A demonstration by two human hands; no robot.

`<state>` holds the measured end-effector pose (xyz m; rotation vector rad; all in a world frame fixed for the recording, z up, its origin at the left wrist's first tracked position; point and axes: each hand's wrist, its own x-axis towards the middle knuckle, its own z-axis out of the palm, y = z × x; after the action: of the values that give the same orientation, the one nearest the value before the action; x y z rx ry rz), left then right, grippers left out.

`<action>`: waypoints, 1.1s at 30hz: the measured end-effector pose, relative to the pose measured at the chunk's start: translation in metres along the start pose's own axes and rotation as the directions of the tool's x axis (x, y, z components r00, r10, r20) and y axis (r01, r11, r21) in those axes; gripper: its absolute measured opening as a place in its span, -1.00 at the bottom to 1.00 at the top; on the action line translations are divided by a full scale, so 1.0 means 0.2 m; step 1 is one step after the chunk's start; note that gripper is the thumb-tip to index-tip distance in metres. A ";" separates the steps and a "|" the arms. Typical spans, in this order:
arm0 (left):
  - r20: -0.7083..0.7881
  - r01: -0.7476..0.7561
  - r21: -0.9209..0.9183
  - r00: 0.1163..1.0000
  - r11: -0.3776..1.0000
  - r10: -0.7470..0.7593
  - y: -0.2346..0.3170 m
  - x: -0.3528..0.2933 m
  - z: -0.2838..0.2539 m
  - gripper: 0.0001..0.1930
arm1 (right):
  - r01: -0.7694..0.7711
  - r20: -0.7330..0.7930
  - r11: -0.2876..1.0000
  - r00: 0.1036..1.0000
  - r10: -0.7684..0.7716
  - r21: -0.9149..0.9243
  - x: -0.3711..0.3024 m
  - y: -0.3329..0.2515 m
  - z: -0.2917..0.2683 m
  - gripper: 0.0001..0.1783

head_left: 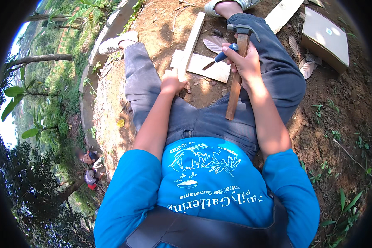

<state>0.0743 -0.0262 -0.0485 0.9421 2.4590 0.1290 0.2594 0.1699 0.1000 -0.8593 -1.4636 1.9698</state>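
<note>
My left hand (173, 81) is closed around the near end of a narrow wooden strip (193, 43), which slants away from me between my legs. Under the strip lies a short flat board (217, 71) on the soil. A claw hammer (233, 97) with a wooden handle is in my right hand (247, 64), head upward, above my right thigh. The same hand also holds a blue-handled chisel (225, 54). Its dark blade points down and left over the flat board without clearly touching it. Some of the right fingers are hidden behind the hammer handle.
A cardboard box (325, 37) sits to the right, near a pale plank (283, 15) and dry leaves (306, 68). A large brown leaf (214, 44) lies beyond the board. At left, a low concrete wall (87, 89) borders greenery; another person (91, 167) is farther off.
</note>
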 end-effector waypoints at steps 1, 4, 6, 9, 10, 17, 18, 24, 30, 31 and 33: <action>-0.047 -0.028 -0.006 0.999 1.000 0.027 0.02 -0.02 -0.02 -0.05 | 0.017 0.006 0.999 1.000 -0.017 -0.032 0.01 0.01 0.01 -0.53; -0.384 -0.386 -0.203 0.877 0.900 0.290 0.07 -0.02 -0.12 -0.10 | 0.058 0.081 0.992 0.996 -0.049 -0.114 0.06 0.05 0.11 -0.57; -0.233 -0.416 -0.550 0.909 0.724 0.345 0.23 -0.04 -0.35 -0.16 | 0.040 0.129 0.980 0.992 -0.015 -0.196 0.10 0.04 0.17 -0.52; -0.283 -0.563 -0.586 0.816 0.582 0.504 0.32 -0.08 -0.55 -0.29 | 0.089 0.224 0.958 0.974 -0.026 -0.273 0.16 0.01 0.32 -0.44; -0.303 -0.549 -0.625 0.826 0.555 0.475 0.31 -0.06 -0.54 -0.39 | 0.139 0.227 0.939 0.972 -0.068 -0.315 0.17 0.01 0.36 -0.43; -0.329 -0.494 -0.585 0.870 0.644 0.368 0.17 0.12 -0.48 -0.90 | 0.220 0.280 0.816 0.957 -0.075 -0.535 0.31 0.12 0.47 -0.26; -0.363 -0.520 -0.637 0.854 0.569 0.373 0.16 0.15 -0.46 -0.91 | 0.242 0.289 0.809 0.953 -0.094 -0.535 0.33 0.14 0.49 -0.26; -0.366 -0.482 -0.690 0.876 0.540 0.315 0.10 0.20 -0.39 -0.91 | 0.176 0.313 0.851 0.950 -0.014 -0.494 0.39 0.22 0.53 -0.45; -0.369 -0.479 -0.661 0.878 0.577 0.305 0.06 0.21 -0.38 -0.89 | 0.240 0.321 0.821 0.944 -0.074 -0.518 0.39 0.22 0.57 -0.50; -0.371 -0.480 -0.653 0.877 0.585 0.306 0.05 0.22 -0.38 -0.90 | 0.234 0.318 0.817 0.946 -0.066 -0.526 0.39 0.22 0.57 -0.49; -0.374 -0.481 -0.647 0.877 0.593 0.302 0.03 0.23 -0.38 -0.90 | 0.235 0.323 0.821 0.944 -0.065 -0.521 0.38 0.21 0.58 -0.46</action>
<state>0.0127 0.0145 -0.0002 1.0983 1.9999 1.3425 0.1196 0.1430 0.0701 -0.6560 -2.2750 1.6106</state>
